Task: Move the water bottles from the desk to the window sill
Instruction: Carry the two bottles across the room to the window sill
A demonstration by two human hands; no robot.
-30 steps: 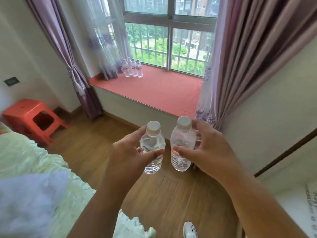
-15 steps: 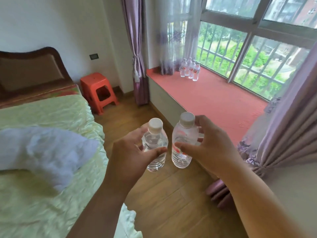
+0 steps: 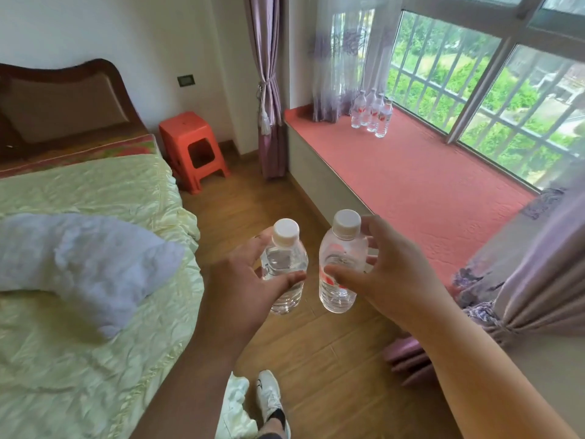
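Hands come first, both reaching forward over a brown wooden floor [image 3: 323,359], each carrying one small clear plastic water bottle with a white screw cap. The left hand [image 3: 243,286] has its thumb and fingers curled round the left bottle [image 3: 286,267], which stands upright and shows no label from this side. The right hand [image 3: 389,280] wraps the right bottle [image 3: 340,264] the same way, thumb across the front over a red-and-white label. The two bottles are held just beside each other, not touching.

Below the hands, a white sneaker [image 3: 269,396] stands on the floor. Left of the hands lies a bed with a crumpled pale yellow satin cover [image 3: 95,359] and a white pillow [image 3: 82,261] on it. Right of the hands runs the long window sill with a coral-red textured top [image 3: 411,185], near but not yet under the bottles.

Beyond the bed, an orange plastic stool [image 3: 193,147] sits against the wall. At the far end of the sill, near a sheer curtain, a cluster of four matching clear bottles [image 3: 372,114] already stands upright.

Judging by this, part of the job is done: four bottles are delivered, and two more are in transit and have yet to be set down. The desk is out of view, so whether more remain there cannot be told.
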